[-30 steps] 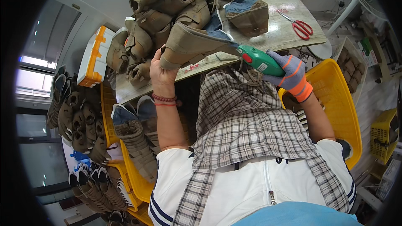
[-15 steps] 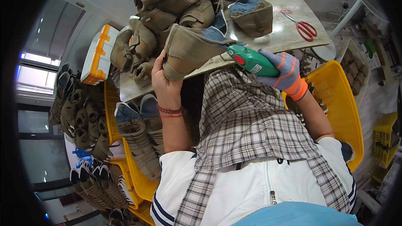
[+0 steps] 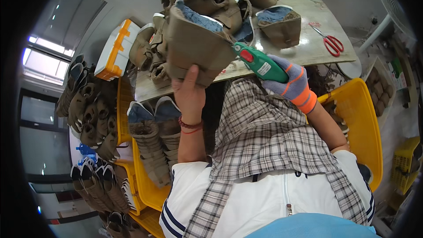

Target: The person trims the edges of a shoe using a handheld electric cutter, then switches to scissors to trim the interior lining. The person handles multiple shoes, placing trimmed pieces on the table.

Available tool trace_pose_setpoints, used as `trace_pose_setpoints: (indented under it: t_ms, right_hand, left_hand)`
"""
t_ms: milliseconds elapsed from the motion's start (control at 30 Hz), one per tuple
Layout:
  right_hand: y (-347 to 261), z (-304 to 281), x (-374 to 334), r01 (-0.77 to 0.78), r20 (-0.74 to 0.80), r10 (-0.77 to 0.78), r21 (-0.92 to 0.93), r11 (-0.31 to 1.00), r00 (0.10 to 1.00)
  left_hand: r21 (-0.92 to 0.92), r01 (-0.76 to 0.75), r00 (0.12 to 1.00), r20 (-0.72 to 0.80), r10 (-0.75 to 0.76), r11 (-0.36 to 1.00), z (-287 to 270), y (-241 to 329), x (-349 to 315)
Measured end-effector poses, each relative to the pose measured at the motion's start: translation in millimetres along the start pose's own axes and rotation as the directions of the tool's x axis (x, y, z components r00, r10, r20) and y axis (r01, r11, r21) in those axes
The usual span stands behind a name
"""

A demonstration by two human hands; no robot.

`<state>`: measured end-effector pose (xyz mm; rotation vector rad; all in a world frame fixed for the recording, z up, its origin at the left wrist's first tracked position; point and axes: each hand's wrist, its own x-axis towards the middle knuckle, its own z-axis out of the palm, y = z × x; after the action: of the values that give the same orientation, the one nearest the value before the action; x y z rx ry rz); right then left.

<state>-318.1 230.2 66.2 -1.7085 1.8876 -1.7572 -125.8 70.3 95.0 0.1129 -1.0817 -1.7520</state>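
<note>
My left hand [image 3: 190, 92] is closed on a brown shoe upper [image 3: 194, 39] with blue fleecy lining, its thumb pressed on the outside, and holds it up over the table's near edge. In a grey-and-orange glove, my right hand [image 3: 291, 79] grips a green handheld electric cutter [image 3: 261, 64] with a red button. The cutter's tip meets the right edge of the upper; the blade itself is too small to make out. Beyond, on the table [image 3: 315, 17], lies another upper [image 3: 282, 27] with its blue lining showing. Red-handled scissors [image 3: 331, 45] rest to the right of it.
A heap of brown uppers [image 3: 229, 15] covers the table's far left. Yellow crates [image 3: 363, 123] stand at my right and left, the left one holding stacked uppers [image 3: 152, 150]. A white-and-orange box [image 3: 116, 50] sits left of the table, and a fan [image 3: 394, 4] stands far right.
My left hand has turned the upper, so its lined opening faces up and its outer side faces me. The cutter has stayed at the upper's right edge. The whole view has shifted slightly.
</note>
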Motion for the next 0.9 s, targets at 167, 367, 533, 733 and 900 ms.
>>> trace_pose_setpoints:
  t_ms: [167,367,533,733,900]
  right_hand:
    - [8.3,-2.0,-4.9,-0.037,-0.075,0.04,0.032,0.999,0.996]
    - [28.7,-25.5,-30.7,-0.297,-0.162,0.298,0.035,0.954,0.941]
    - [41.7,-27.9,-44.0,-0.27,-0.168,0.269,0.016,0.963,0.948]
    - [44.7,-38.2,-53.1,-0.342,-0.207,0.339,0.023,0.939,0.918]
    - [57.5,-56.2,-54.5,-0.391,-0.347,0.354,-0.04,0.919,0.868]
  left_hand:
    - [0.786,-0.171,0.98,0.074,0.184,0.594,-41.9,4.0,20.0]
    - [0.942,-0.323,0.843,0.332,0.424,-0.095,-107.9,40.2,146.3]
    - [0.868,0.051,0.991,0.019,0.136,-0.493,-197.6,62.5,247.0]
    - [0.981,0.017,0.924,0.058,0.379,-0.193,-243.0,53.2,257.9]
    - [0.965,-0.193,0.775,0.039,0.631,0.177,-147.4,-27.8,169.0]
